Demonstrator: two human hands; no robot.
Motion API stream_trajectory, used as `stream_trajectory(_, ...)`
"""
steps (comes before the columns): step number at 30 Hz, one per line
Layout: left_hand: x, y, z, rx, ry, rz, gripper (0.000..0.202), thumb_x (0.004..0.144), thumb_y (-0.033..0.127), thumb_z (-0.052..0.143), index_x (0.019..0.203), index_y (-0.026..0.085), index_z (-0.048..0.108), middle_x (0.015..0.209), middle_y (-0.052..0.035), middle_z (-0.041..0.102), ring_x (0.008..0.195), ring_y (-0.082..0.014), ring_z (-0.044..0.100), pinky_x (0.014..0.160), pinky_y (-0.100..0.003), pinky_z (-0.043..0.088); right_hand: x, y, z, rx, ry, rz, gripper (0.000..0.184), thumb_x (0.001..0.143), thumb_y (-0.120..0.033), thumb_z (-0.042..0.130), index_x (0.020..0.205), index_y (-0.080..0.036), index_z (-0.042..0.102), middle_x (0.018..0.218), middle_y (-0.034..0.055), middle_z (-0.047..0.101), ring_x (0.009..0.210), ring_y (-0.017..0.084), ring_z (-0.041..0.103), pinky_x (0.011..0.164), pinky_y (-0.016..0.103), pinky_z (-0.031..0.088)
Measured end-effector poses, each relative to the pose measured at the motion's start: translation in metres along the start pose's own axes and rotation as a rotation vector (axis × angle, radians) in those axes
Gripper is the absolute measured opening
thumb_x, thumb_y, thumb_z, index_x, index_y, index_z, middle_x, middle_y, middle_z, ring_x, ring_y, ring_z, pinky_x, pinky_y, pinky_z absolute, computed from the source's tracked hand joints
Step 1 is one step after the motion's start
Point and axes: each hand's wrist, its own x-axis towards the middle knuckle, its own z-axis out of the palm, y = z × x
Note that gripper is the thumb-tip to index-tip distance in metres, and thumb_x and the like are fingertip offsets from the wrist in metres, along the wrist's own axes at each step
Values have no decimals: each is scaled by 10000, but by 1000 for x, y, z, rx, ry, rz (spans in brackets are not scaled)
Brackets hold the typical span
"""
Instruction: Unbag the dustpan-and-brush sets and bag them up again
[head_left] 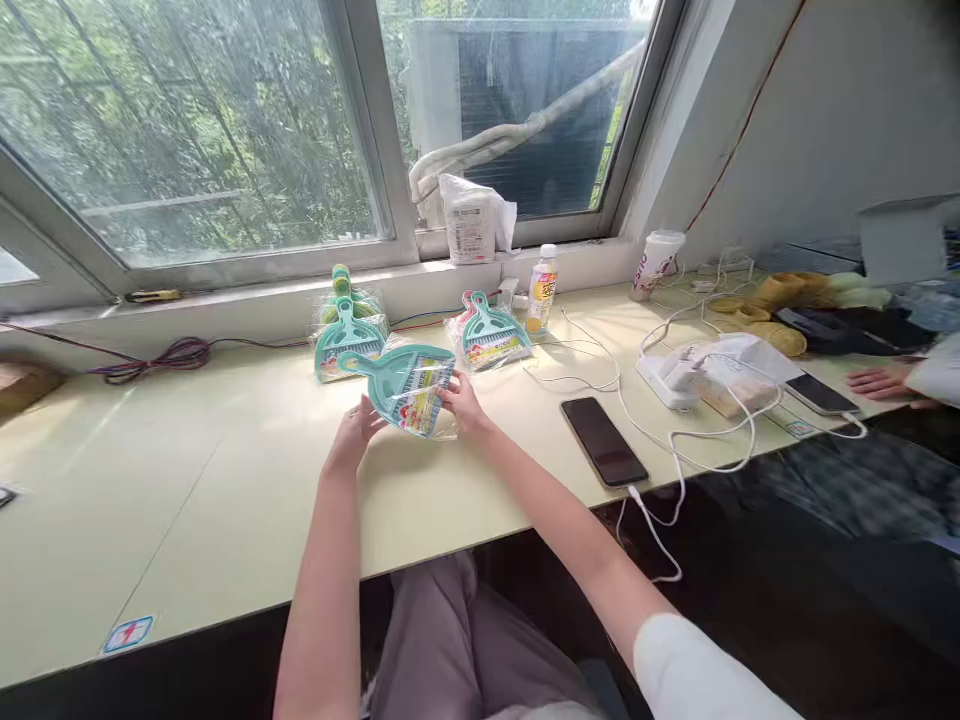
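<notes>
Between my two hands a teal dustpan and brush set (pixel 397 385) in clear wrapping is held tilted above the table, its handle pointing left. My left hand (pixel 355 432) grips its lower left edge. On the right edge, by the printed label, my right hand (pixel 463 400) is closed with the thumb in front. Just behind lies another wrapped teal dustpan set (pixel 346 340), with a green one (pixel 341 283) partly hidden behind it. A wrapped teal and pink set (pixel 489 332) rests to the right of my right hand.
A phone (pixel 604 440) with a white cable lies at right. Behind stand a juice bottle (pixel 541 290), a tissue pack (pixel 472 225) and a paper cup (pixel 655 264). A power strip (pixel 667 380) sits further right, near another person's hand (pixel 877 382). Coiled wires (pixel 180 355) lie at left.
</notes>
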Motion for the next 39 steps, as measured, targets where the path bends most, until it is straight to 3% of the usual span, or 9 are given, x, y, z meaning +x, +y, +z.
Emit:
stream_trajectory(5, 7, -6, -1, 4, 178, -18, 607, 631, 627, 737, 978, 131, 706, 1010, -129, 718, 859, -242, 685, 792, -358, 525, -1, -7, -2, -49, -72, -15, 449, 650, -170, 777, 1032, -226, 548, 846, -10, 700, 746, 129, 660, 722, 294, 569)
stream_trajectory(9, 12, -5, -8, -102, 293, -2, 404, 823, 479, 611, 1028, 138, 680, 1068, -142, 699, 856, -213, 691, 806, -363, 528, 0, -12, -3, -64, -92, -4, 411, 655, -157, 771, 1013, -214, 577, 828, -5, 711, 742, 137, 669, 714, 304, 579)
stream_trajectory(14, 15, -2, -31, -220, 703, 128, 352, 936, 311, 344, 1050, 123, 619, 1090, -152, 674, 895, -164, 680, 840, -329, 526, 3, -22, -12, -4, -8, -28, 377, 686, -87, 700, 1024, -203, 582, 835, -3, 721, 748, 139, 682, 726, 293, 587)
stream_trajectory(19, 12, -3, -49, 196, 1076, 195, 330, 852, 213, 407, 1138, 145, 556, 1168, -145, 618, 1091, -222, 605, 935, -391, 485, 5, -25, -16, 94, 38, -17, 368, 705, -49, 637, 1036, -196, 577, 834, -2, 722, 731, 130, 683, 718, 267, 583)
stream_trajectory(24, -6, 8, -39, 632, 1458, 303, 527, 758, 199, 581, 1275, 188, 481, 1439, -173, 393, 1382, -341, 289, 1123, -586, 173, 4, -20, -12, 105, -20, 25, 360, 682, -59, 673, 1000, -199, 579, 831, 2, 718, 729, 134, 679, 705, 262, 574)
stream_trajectory(26, -12, 13, -21, 734, 1347, 498, 469, 816, 266, 560, 1277, 217, 484, 1495, -140, 326, 1417, -313, 226, 1151, -566, 89, 3, -18, -9, 101, -47, 27, 365, 668, -74, 695, 989, -204, 579, 837, 4, 717, 742, 142, 678, 710, 273, 574)
stream_trajectory(28, -14, 13, 1, 667, 994, 599, 383, 910, 368, 444, 1258, 218, 499, 1448, -135, 400, 1400, -288, 289, 1149, -534, 172, 0, -15, -5, 100, -60, 30, 373, 661, -89, 708, 988, -209, 576, 843, 3, 713, 750, 144, 674, 709, 277, 570)
stream_trajectory(32, -10, 1, 38, 261, 216, 241, 587, 861, 486, 546, 1369, 251, 369, 1317, -135, 543, 1181, -280, 564, 934, -455, 493, -4, -13, 0, 55, -70, 51, 354, 678, -135, 711, 990, -218, 566, 867, -2, 697, 772, 136, 664, 743, 274, 558)
stream_trajectory(39, -8, -6, 41, 100, 150, 100, 667, 701, 392, 757, 1266, 240, 437, 1202, -102, 617, 982, -236, 662, 731, -337, 584, -11, -9, 7, -110, -187, 89, 387, 845, -496, 560, 1148, -263, 501, 1158, 48, 637, 972, 197, 655, 747, 352, 576)
